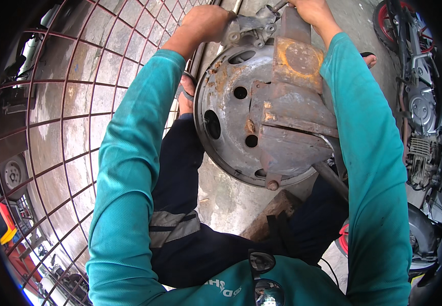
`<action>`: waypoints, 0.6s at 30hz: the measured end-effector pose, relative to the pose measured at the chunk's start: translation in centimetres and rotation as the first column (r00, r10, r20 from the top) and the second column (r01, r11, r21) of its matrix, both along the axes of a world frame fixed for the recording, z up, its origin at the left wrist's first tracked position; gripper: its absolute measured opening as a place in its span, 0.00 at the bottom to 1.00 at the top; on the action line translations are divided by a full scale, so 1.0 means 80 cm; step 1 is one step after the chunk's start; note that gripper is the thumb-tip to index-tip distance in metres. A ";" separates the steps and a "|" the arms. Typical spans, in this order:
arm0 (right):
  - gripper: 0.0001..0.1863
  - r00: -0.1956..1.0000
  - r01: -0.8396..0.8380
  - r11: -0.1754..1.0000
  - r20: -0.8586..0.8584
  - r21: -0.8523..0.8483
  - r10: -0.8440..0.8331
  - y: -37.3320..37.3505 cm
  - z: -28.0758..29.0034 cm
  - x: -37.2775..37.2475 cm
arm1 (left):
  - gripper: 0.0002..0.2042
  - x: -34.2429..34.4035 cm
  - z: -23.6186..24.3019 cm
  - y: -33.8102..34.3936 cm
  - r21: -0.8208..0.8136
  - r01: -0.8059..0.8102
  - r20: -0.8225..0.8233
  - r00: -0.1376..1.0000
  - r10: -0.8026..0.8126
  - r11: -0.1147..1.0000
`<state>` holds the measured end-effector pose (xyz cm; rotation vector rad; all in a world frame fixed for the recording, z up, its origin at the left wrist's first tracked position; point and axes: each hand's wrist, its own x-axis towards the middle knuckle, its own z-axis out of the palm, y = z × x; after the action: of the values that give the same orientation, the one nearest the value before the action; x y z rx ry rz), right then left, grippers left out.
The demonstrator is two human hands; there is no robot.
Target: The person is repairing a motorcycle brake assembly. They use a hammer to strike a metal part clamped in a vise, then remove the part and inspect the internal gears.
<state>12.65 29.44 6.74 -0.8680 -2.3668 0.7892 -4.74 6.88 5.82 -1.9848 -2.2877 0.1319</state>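
Observation:
At the top of the head view my left hand (208,23) is closed around a grey cast-metal part (254,26) with bolt lugs and holes. The part sits over the far rim of a vise-like stand, made of a steel wheel rim (226,109) with a rusty anvil-like block (297,58) fixed on it. My right hand (315,13) is beyond the block's far end, its fingers curled and partly cut off by the picture's edge. A short dark rod (280,4) runs from the part toward those fingers; what they grip is hidden.
A red metal grille (81,81) stands close on the left. Motorcycles, one with an exposed engine (422,109), line the right side. A dark bar (331,178) sticks out of the stand toward me. A wooden block (274,217) lies on the concrete floor between my legs.

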 end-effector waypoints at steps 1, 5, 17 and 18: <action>0.15 1.000 -0.003 1.000 0.000 -0.005 0.003 0.000 0.000 0.000 | 0.25 0.000 0.001 0.000 0.007 0.011 -0.009 1.000 -0.011 1.000; 0.15 1.000 -0.008 1.000 0.019 0.010 0.008 0.001 0.000 0.003 | 0.25 0.007 0.005 -0.002 0.004 -0.006 -0.013 1.000 0.006 1.000; 0.14 0.999 -0.027 0.998 -0.024 -0.049 0.026 0.000 0.001 0.004 | 0.15 0.010 0.026 -0.005 -0.049 -0.040 0.118 0.992 0.046 0.998; 0.14 0.999 -0.026 0.997 -0.023 -0.068 0.024 -0.002 0.002 0.004 | 0.14 0.009 0.025 -0.006 -0.037 -0.026 0.121 0.992 0.031 0.999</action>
<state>12.94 29.31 6.91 -0.8542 -2.3479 0.8899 -4.02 6.38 7.81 -2.0307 -2.4043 0.0550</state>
